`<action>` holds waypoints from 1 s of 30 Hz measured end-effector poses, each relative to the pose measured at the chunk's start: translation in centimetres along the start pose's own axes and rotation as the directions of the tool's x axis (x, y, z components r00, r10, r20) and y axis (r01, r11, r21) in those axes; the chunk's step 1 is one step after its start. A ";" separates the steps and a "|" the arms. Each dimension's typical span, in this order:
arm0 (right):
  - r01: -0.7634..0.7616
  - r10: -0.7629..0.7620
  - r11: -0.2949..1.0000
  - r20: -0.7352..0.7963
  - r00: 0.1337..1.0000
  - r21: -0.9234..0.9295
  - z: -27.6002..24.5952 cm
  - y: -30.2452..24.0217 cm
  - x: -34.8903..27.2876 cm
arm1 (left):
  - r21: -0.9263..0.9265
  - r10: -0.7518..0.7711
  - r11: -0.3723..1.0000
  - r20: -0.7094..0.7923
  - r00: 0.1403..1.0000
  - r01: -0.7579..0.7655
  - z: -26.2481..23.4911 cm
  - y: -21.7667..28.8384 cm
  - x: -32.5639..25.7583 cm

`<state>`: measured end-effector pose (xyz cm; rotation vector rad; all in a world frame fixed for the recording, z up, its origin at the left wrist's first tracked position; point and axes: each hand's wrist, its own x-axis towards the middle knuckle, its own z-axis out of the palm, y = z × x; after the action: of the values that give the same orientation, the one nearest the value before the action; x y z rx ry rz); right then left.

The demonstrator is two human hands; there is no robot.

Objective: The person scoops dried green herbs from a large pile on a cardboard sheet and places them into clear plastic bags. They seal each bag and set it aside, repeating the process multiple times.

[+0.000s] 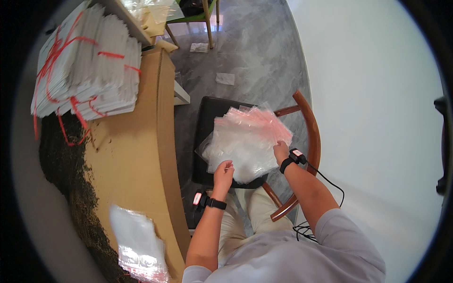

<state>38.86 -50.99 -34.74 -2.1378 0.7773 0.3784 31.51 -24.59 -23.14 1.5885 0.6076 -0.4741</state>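
A loose pile of clear plastic bags with pink-red edges lies fanned out on the black chair seat in front of me. At the pile's near left side is my left hand, its fingers curled together; whether a bag edge is between them is too small to make out. My right hand has its fingers closed at the pile's right edge, gripping the plastic bags there. Each wrist wears a black strap with a small device.
Left of me, a cardboard-covered table carries a tall stack of white paper bundles tied with red string. Another stack of clear bags lies on its near end. A curved wooden armrest rises at right, beside a white wall.
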 end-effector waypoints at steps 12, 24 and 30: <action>0.697 -0.591 0.534 0.379 0.712 -0.478 3.3 -11.1 4.1 | -0.440 -0.290 0.855 0.035 0.956 0.276 3.3 -4.4 9.9; 0.877 -0.825 0.391 0.316 0.468 -0.279 4.5 -8.9 0.6 | -0.567 -0.303 0.741 0.196 0.933 0.360 4.1 -2.9 12.6; 0.823 -0.754 0.537 0.334 0.566 -0.184 3.2 -7.5 -4.3 | -0.676 -0.268 0.699 0.055 0.962 0.234 6.8 -3.5 14.7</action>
<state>40.35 -43.17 -30.10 -2.4378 -0.4839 0.2301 40.99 -29.57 -35.74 0.8112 0.9215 -0.3528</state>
